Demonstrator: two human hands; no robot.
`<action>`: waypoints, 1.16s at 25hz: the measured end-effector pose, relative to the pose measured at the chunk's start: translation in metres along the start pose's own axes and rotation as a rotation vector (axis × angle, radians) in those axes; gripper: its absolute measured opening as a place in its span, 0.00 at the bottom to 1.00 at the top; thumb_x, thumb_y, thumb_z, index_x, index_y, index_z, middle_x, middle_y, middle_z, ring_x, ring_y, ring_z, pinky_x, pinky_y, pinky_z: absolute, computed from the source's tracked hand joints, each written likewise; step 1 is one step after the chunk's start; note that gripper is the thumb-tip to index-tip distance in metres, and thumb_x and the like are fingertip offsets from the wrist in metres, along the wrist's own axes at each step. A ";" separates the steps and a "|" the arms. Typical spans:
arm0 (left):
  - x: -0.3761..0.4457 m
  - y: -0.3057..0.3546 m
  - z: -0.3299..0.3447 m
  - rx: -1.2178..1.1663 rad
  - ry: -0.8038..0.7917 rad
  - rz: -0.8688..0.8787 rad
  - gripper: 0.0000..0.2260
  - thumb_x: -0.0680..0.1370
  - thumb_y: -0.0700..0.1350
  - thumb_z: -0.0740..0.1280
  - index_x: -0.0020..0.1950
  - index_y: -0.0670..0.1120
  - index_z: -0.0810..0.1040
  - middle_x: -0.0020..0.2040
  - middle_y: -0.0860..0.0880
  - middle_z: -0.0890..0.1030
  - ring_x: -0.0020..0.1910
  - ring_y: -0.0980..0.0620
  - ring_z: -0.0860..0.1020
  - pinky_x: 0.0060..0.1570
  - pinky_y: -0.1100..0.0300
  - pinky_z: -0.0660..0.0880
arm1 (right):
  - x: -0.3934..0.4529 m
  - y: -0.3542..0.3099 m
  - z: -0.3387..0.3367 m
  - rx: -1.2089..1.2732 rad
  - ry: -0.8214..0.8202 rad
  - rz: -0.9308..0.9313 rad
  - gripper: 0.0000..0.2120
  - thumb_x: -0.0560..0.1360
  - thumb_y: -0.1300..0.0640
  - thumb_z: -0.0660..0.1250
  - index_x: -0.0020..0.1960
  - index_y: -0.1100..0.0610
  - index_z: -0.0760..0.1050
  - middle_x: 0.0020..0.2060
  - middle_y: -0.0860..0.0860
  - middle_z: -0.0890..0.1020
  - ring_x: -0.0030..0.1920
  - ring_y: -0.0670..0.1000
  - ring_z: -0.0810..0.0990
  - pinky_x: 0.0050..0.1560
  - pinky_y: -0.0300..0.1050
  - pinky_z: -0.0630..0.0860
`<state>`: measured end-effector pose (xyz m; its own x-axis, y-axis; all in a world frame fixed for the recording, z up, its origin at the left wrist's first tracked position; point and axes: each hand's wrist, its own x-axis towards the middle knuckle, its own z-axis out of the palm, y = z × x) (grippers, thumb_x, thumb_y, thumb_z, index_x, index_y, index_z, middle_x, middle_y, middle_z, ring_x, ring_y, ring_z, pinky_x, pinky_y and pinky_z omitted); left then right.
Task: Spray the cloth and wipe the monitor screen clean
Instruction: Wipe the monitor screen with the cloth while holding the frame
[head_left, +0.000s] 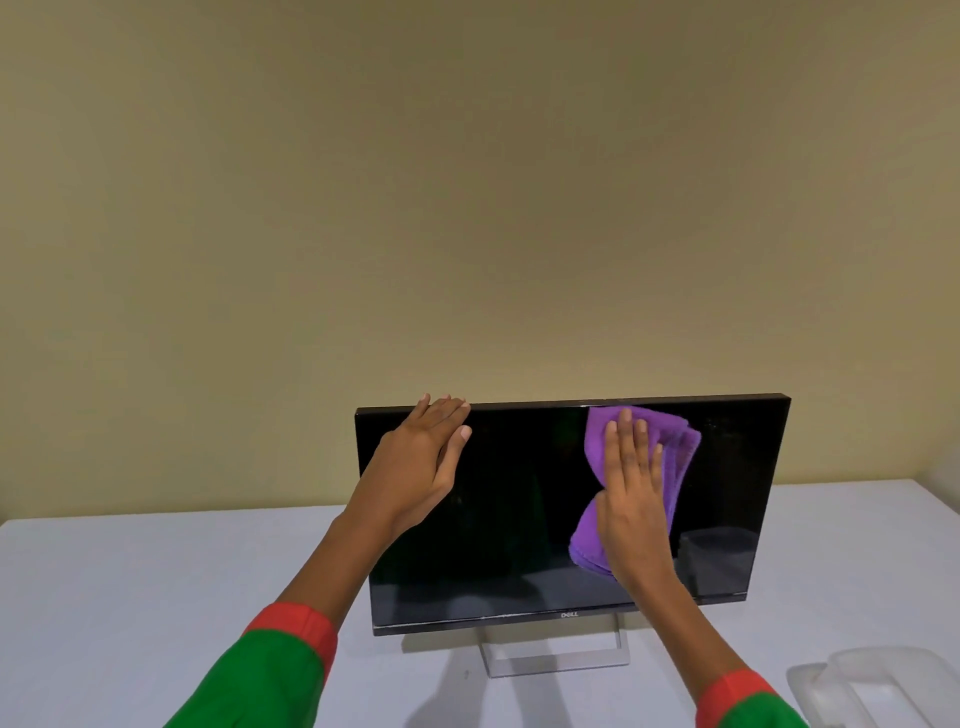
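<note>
Soft warm light, faint shadows, reflective monitor screen (509, 519), mild blur

The left arm (332, 561) and the right arm (691, 623) are stretched forward from the bottom of the frame. The left hand (421, 457) is held up near the middle, fingers nearly straight. The right hand (631, 499) is laid flat, fingers straight.
</note>
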<state>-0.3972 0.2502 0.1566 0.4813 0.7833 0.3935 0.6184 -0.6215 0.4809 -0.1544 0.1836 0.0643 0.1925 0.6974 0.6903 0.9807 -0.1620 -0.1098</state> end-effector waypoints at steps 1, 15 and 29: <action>0.002 0.005 0.003 0.001 -0.008 0.006 0.23 0.78 0.54 0.49 0.70 0.50 0.67 0.72 0.51 0.68 0.74 0.51 0.56 0.69 0.53 0.60 | -0.009 0.004 0.001 0.004 -0.010 0.016 0.39 0.67 0.72 0.52 0.76 0.61 0.43 0.76 0.54 0.42 0.76 0.57 0.43 0.75 0.56 0.41; 0.030 0.065 0.042 0.011 -0.116 0.055 0.19 0.81 0.51 0.52 0.72 0.52 0.64 0.73 0.53 0.65 0.75 0.53 0.54 0.69 0.53 0.59 | 0.010 0.072 -0.012 -0.013 0.003 0.032 0.38 0.67 0.72 0.50 0.76 0.61 0.45 0.77 0.54 0.44 0.76 0.57 0.44 0.75 0.57 0.44; 0.044 0.073 0.046 -0.046 -0.104 0.077 0.17 0.80 0.52 0.55 0.68 0.53 0.70 0.69 0.54 0.72 0.72 0.54 0.62 0.70 0.56 0.60 | 0.017 0.090 -0.012 0.086 0.040 0.127 0.37 0.67 0.70 0.46 0.76 0.61 0.45 0.76 0.56 0.48 0.76 0.56 0.43 0.75 0.56 0.42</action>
<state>-0.3020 0.2394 0.1728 0.5893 0.7288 0.3487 0.5491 -0.6779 0.4887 -0.0634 0.1723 0.0746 0.3150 0.6465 0.6949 0.9484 -0.1854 -0.2573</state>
